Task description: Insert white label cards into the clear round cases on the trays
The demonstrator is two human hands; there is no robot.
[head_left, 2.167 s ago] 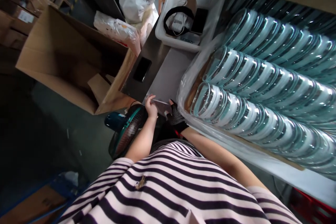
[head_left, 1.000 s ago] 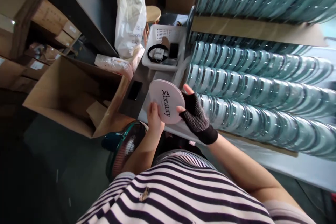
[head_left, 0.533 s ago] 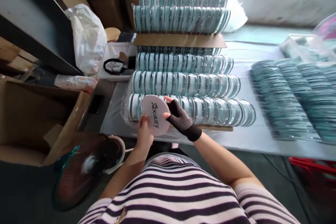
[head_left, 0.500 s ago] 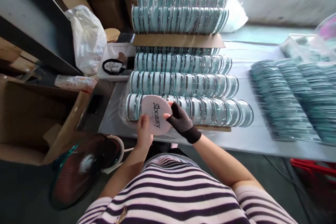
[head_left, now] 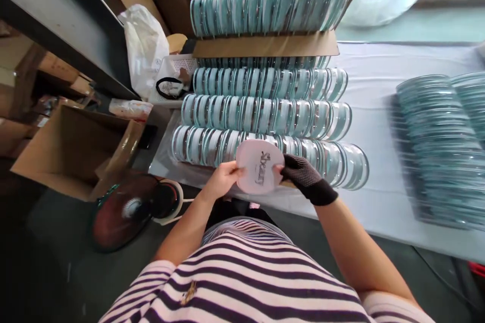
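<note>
You hold a pale pink round disc [head_left: 252, 169], dark lettering face up, over the near edge of a white-covered surface [head_left: 373, 96]. Your bare left hand [head_left: 223, 179] has its grip pinching the disc's left rim; your right hand [head_left: 301, 175], in a black glove, pinches the opposite rim. Just beyond are rows of clear round pieces [head_left: 204, 146]. An open cardboard box [head_left: 49, 174] is to your left.

— Your shirt [head_left: 246, 270]: pale, with dark stripes and short sleeves [head_left: 142, 282]?
— Yes, and a small gold-coloured ornament [head_left: 190, 292] sits on your chest.
— And your right hand [head_left: 299, 174]?
— You wear a black, finely speckled glove, its plain cuff [head_left: 322, 193] circling your wrist.
</note>
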